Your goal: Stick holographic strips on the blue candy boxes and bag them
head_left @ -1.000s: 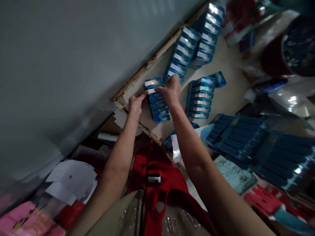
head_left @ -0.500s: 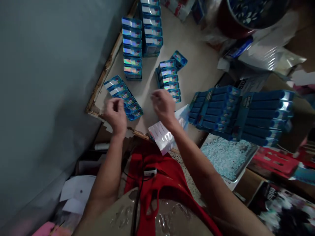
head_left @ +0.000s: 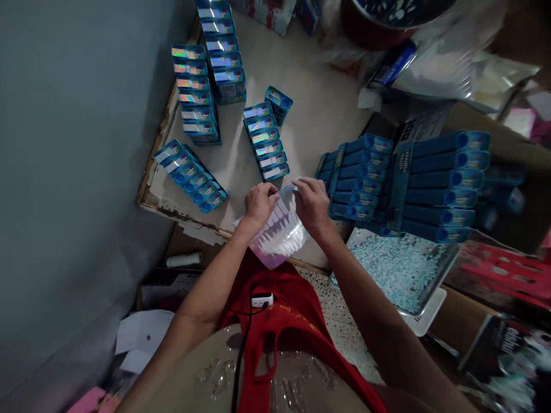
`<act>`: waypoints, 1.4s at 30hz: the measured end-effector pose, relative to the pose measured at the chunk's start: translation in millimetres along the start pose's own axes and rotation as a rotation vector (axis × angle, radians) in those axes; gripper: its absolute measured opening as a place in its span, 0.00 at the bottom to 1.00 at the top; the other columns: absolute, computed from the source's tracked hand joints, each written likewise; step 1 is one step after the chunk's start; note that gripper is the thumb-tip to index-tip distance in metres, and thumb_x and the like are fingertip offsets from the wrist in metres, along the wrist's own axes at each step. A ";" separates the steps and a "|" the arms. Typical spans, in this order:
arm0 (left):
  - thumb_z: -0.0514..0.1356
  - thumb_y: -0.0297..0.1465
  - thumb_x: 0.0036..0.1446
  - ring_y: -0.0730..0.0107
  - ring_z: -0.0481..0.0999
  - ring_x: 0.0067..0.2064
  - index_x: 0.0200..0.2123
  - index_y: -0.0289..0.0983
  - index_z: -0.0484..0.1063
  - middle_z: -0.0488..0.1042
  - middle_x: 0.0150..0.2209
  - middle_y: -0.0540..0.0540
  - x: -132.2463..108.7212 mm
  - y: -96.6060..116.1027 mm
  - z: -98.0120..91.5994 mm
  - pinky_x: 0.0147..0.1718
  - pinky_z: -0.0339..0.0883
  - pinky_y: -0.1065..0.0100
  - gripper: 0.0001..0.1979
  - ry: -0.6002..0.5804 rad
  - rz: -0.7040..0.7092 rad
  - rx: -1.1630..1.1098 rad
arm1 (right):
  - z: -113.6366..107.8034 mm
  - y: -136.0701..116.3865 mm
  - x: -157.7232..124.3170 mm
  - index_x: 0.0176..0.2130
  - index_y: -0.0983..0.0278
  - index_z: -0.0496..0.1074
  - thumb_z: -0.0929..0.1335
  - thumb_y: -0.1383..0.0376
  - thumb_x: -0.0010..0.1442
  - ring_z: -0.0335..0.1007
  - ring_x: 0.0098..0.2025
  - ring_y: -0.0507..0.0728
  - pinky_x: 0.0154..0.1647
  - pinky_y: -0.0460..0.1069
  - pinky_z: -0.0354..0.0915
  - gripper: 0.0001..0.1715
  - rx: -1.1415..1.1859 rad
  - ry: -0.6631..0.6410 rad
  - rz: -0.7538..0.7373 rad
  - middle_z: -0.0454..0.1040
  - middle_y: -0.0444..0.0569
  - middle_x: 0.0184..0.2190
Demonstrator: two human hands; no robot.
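Note:
A shiny, silvery sticker sheet [head_left: 282,232] with rows of pale strips hangs at the table's front edge. My left hand [head_left: 260,205] pinches its upper left edge between thumb and fingers. My right hand [head_left: 313,206] grips the sheet's upper right corner, fingers curled. Just beyond my hands stands a row of small blue boxes [head_left: 266,137] with shiny strips across their tops. One more blue box [head_left: 279,102] lies at an angle behind that row. To the left, another row of blue boxes [head_left: 191,178] carries strips on its far boxes, while the nearer tops show round blue marks.
Two taller rows of blue boxes [head_left: 193,94] line the wall side. Stacked blue cartons [head_left: 400,186] stand at the right, above a tray of pale blue bits [head_left: 391,269]. A dark red pot [head_left: 374,26] sits at the back right. The wall [head_left: 86,143] borders the left.
My left hand has moved right, from beside the left row of boxes to the sticker sheet. My right hand has come to the sheet's corner. Both now hold it. The camera view has shifted.

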State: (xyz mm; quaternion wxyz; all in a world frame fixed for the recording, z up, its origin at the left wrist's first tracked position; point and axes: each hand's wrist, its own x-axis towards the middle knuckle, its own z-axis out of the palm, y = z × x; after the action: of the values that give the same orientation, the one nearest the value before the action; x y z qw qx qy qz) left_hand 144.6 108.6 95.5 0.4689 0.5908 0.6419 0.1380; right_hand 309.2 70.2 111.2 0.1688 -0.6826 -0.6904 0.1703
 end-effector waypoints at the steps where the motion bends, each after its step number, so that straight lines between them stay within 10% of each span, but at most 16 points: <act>1: 0.70 0.27 0.57 0.56 0.78 0.42 0.32 0.41 0.80 0.82 0.39 0.43 0.4 -2.8 -1.1 0.44 0.65 0.61 0.04 0.013 -0.008 -0.038 | 3.3 -0.8 2.2 0.55 0.59 0.79 0.61 0.65 0.73 0.72 0.57 0.64 0.64 0.60 0.66 0.20 -0.004 -0.050 -0.048 0.78 0.57 0.56; 12: 0.68 0.26 0.52 0.66 0.75 0.33 0.27 0.40 0.81 0.81 0.29 0.47 4.8 -27.1 1.5 0.37 0.66 0.68 0.04 0.066 -0.176 -0.352 | 24.8 6.7 -10.9 0.63 0.57 0.74 0.60 0.68 0.74 0.67 0.63 0.66 0.63 0.60 0.62 0.25 -0.092 -0.281 -0.252 0.73 0.53 0.66; 19: 0.67 0.28 0.53 0.64 0.80 0.37 0.32 0.38 0.84 0.84 0.34 0.45 1.5 -28.5 -7.0 0.39 0.69 0.67 0.04 0.080 -0.170 -0.207 | -25.4 1.1 -43.7 0.38 0.59 0.80 0.66 0.59 0.72 0.71 0.45 0.64 0.48 0.56 0.59 0.14 -0.199 -0.266 -0.215 0.80 0.53 0.35; 28: 0.64 0.27 0.58 0.60 0.84 0.42 0.38 0.39 0.86 0.86 0.40 0.44 -9.9 -8.3 -10.9 0.45 0.73 0.65 0.09 0.021 -0.113 -0.153 | -25.9 -27.3 2.8 0.69 0.57 0.68 0.63 0.57 0.76 0.76 0.47 0.63 0.46 0.53 0.55 0.27 -0.285 -0.469 -0.100 0.84 0.56 0.47; 42: 0.66 0.26 0.55 0.60 0.83 0.39 0.33 0.40 0.85 0.86 0.36 0.44 -8.9 -13.2 -13.1 0.42 0.72 0.64 0.07 0.056 -0.188 -0.174 | -38.7 -31.5 -7.7 0.61 0.57 0.74 0.66 0.53 0.72 0.81 0.42 0.63 0.39 0.51 0.59 0.23 -0.270 -0.655 0.027 0.84 0.51 0.32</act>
State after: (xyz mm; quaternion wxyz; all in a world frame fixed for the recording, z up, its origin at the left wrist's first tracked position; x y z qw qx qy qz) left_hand 125.1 102.2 96.6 0.5111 0.4810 0.6929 0.1650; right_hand 299.5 62.4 160.1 -0.1554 -0.6170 -0.7151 0.2896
